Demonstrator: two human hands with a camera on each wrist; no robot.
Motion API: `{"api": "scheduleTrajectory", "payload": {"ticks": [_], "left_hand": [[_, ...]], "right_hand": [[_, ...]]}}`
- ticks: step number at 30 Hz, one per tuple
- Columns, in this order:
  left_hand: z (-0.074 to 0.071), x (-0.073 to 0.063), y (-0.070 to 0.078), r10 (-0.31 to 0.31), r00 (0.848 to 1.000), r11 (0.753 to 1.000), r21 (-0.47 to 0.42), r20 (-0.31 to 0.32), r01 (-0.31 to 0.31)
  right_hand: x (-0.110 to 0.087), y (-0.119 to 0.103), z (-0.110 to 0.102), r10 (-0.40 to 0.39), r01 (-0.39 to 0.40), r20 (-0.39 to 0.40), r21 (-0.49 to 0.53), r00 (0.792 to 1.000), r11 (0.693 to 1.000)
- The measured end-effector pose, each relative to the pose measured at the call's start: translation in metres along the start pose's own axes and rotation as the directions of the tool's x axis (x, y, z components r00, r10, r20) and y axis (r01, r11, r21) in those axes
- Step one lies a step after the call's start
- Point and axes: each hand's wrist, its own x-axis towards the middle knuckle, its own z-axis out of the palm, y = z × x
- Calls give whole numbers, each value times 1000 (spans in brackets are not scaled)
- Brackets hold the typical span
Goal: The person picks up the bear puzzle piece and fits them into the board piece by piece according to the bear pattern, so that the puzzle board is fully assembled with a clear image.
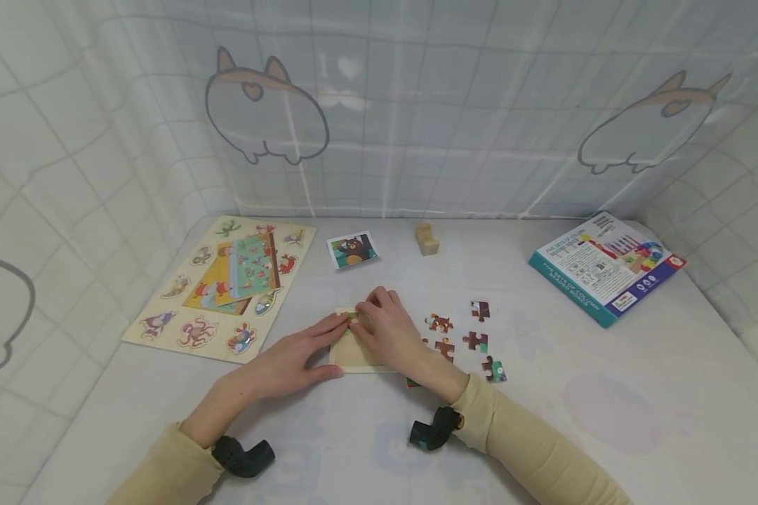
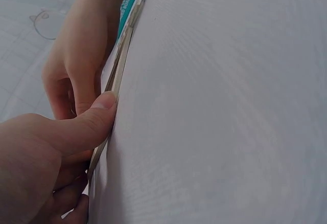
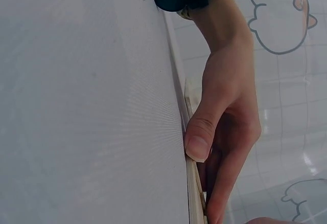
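A small wooden puzzle tray (image 1: 358, 356) with a raised rim lies before me. My left hand (image 1: 293, 361) stretches its fingers fairly straight to the tray's upper left corner. Its thumb (image 2: 94, 119) rests against the near rim. My right hand (image 1: 391, 330) reaches over the tray with bent fingers and pinches a green puzzle piece (image 1: 351, 315) at that same corner, where the left fingertips also touch. Much of the piece is hidden by the fingers. Right of the right hand lie several loose jigsaw pieces (image 1: 476, 341), brown, orange and green, some partly behind the wrist.
On the left lies a wooden sea-animal board (image 1: 173, 330) with two picture puzzles (image 1: 253, 266) on top. A bear picture card (image 1: 352, 250) and a notched wooden block (image 1: 426, 240) are farther back. At the right is a teal and white box (image 1: 606, 263).
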Motion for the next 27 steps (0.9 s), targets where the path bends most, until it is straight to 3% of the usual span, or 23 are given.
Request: {"api": "scheduleTrajectory", "payload": {"ticks": [8, 15, 20, 27], "left_hand": [[3, 0, -2, -5, 1000, 1000, 13, -2, 5], [4, 0, -3, 13, 1000, 1000, 23, -20, -12], [4, -1, -3, 12, 1000, 1000, 27, -20, -11], [5, -1, -2, 13, 1000, 1000, 17, -17, -12]], "right_hand": [[0, -1, -3, 24, -25, 45, 6, 999, 1000], [-11, 3, -22, 34, -35, 32, 18, 999, 999], [-22, 16, -38, 43, -45, 31, 82, 999, 996], [-40, 47, -61, 44, -39, -31, 157, 999, 987]]}}
